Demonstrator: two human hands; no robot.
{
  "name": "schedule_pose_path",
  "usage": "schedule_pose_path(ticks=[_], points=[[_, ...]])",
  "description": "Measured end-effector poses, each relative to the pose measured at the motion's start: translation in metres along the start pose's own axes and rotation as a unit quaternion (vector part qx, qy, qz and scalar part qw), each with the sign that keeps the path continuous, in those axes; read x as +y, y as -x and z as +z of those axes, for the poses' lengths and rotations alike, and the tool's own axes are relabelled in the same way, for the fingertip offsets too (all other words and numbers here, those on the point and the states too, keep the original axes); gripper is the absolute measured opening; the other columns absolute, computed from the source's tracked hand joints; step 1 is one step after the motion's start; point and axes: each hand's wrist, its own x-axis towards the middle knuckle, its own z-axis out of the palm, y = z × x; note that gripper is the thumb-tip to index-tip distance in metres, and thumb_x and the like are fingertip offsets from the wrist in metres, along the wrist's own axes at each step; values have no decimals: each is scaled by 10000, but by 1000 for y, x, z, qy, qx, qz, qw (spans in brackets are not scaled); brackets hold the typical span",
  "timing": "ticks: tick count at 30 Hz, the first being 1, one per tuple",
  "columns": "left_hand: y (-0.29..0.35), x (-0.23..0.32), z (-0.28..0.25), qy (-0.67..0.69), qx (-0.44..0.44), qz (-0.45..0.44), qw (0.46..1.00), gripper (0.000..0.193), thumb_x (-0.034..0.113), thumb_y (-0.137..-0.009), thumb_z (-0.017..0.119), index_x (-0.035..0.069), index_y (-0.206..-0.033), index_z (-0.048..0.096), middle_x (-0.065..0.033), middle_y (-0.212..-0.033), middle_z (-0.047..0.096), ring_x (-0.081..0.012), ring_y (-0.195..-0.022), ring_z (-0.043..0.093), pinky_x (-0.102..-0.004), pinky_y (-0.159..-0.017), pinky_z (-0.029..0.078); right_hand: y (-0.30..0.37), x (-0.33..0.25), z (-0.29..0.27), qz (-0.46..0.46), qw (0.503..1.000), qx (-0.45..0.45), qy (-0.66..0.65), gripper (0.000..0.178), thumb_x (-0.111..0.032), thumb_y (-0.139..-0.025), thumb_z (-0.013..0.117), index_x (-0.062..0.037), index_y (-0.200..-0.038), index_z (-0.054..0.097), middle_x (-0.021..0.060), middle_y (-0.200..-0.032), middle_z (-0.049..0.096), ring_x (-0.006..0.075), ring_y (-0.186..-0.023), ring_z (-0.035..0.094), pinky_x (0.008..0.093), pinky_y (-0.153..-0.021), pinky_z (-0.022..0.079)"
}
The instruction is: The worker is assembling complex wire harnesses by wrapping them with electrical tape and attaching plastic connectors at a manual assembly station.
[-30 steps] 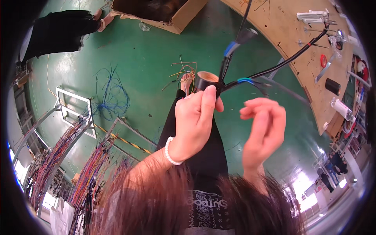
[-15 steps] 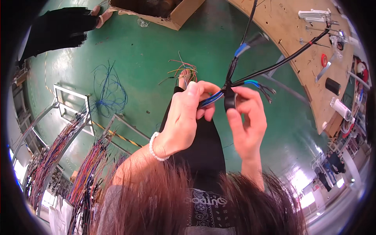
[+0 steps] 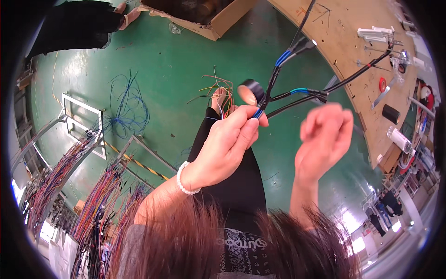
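My left hand [image 3: 230, 135], a white beaded bracelet at its wrist, is closed on the blue wires at the lower end of a wire harness [image 3: 274, 81]. Just above its fingertips a roll of black tape [image 3: 254, 88] rests against the harness's branching point. Black-wrapped branches fan out up and to the right from there, with blue and green wires [image 3: 298, 90] showing between wrapped parts. To the right, apart from the harness, is my right hand [image 3: 325, 137]. Its fingers look bent but are smeared by motion, and no held object shows.
A wooden board [image 3: 346, 32] with pegs and fixtures stands at the right, carrying a black cylinder [image 3: 391, 113]. Racks of bundled wires [image 3: 100, 195] stand lower left, near a white metal frame [image 3: 83, 125]. A cardboard box [image 3: 218, 25] and another person's legs [image 3: 69, 28] are at the far side.
My right hand has let go of the tape roll and moved right, away from the harness. The roll now sits left of the branching point. My left hand still grips the wires.
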Motion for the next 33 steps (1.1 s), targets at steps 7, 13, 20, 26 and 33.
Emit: schedule_pose_path(ticks=[7, 13, 20, 26, 33], points=[[-1, -12, 12, -183, 34, 92, 978, 157, 84, -997, 440, -19, -1061, 540, -38, -663, 483, -150, -600, 480, -292, -583, 406, -46, -40, 32, 199, 920, -292, 166, 405, -124, -884, 700, 14, -1251, 596, -77, -655, 518, -33, -540, 372, 180, -453, 213], [-4, -4, -9, 52, -80, -30, 995, 417, 361, -1033, 344, 20, -1111, 571, -69, -733, 624, -184, -683, 600, -337, -617, 433, -79, -33, 35, 265, 868, -374, 191, 216, -208, -974, 596, -19, -871, 625, -86, -533, 428, -13, -459, 349, 188, -418, 219], [-8, -25, -17, 187, -110, 5, 976, 420, 365, -1052, 376, 16, -1107, 604, -2, -725, 567, -65, -667, 507, -233, -614, 370, -63, -11, 22, 256, 927, -273, -22, 244, -237, -1035, 479, -23, -982, 583, -60, -590, 432, 15, -462, 324, 190, -440, 225], [14, -19, -1, 141, 1, 36, 989, 254, 193, -1042, 429, -24, -1083, 556, 58, -648, 377, -43, -564, 334, -207, -547, 336, -54, -12, 37, 248, 937, -235, -79, 258, -246, -1019, 514, -7, -997, 610, -50, -617, 449, 28, -478, 324, 191, -456, 234], [35, 72, -24, -195, 62, 129, 970, 153, 119, -971, 500, 1, -957, 596, -37, -598, 480, -144, -548, 503, -329, -521, 411, -47, -48, 49, 156, 955, -219, -127, 266, -256, -1006, 540, -4, -988, 622, -37, -616, 470, 38, -470, 340, 201, -449, 236]])
